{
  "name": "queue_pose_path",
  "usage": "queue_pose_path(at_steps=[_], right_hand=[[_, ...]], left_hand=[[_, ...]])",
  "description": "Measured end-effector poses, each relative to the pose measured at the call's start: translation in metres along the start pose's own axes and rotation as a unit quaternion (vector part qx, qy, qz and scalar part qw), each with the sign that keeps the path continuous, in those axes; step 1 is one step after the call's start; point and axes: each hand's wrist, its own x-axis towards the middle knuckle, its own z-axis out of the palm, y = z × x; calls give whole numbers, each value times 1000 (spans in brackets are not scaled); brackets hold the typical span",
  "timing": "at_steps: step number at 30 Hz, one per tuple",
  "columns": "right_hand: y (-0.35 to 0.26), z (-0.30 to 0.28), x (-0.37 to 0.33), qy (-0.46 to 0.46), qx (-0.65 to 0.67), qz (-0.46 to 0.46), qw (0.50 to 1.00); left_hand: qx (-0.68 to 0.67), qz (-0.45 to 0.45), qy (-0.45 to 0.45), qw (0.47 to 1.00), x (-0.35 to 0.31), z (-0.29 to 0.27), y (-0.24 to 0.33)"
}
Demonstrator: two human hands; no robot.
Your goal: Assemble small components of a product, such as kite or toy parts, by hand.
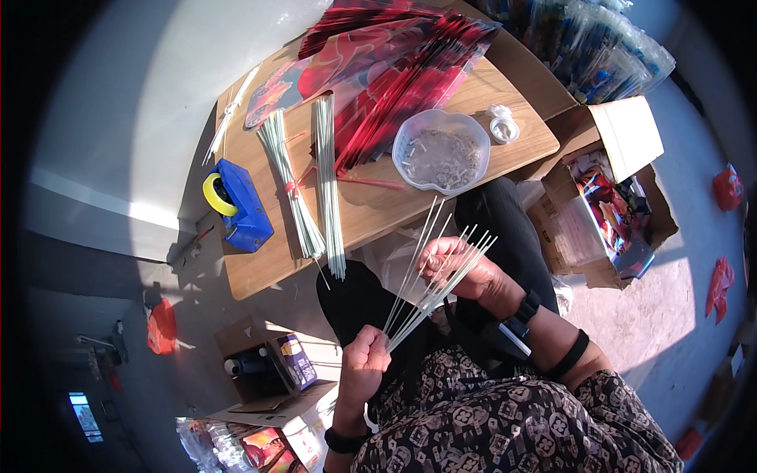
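Note:
Several thin pale sticks fan out above my lap, their lower ends gripped in my closed left hand. My right hand is closed by the upper part of the fan, its fingers pinched around some of the sticks. On the wooden table lie two bundles of similar sticks: one bundle is tied with a red band, and beside it is a straighter bundle. A heap of red printed sheets spreads across the table's far side.
A clear plastic bowl with small bits stands at the table's near right edge, next to a small round tub. A blue tape dispenser sits at the left edge. Cardboard boxes stand right; another box stands lower left.

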Motion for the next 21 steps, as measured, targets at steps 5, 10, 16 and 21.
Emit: queue_pose_path(at_steps=[5, 10, 16, 21], right_hand=[[2, -3, 4, -43, 79, -22, 996], [7, -15, 4, -28, 42, -24, 998], [3, -11, -2, -98, 104, 13, 990], [3, -9, 7, 111, 89, -62, 988]], left_hand=[[6, 1, -4, 1000, 0, -1, -3], [-27, -14, -11, 999, 0, 0, 2], [-49, -26, -1, 998, -3, 1, 5], [14, 24, 6, 1000, -2, -3, -1]])
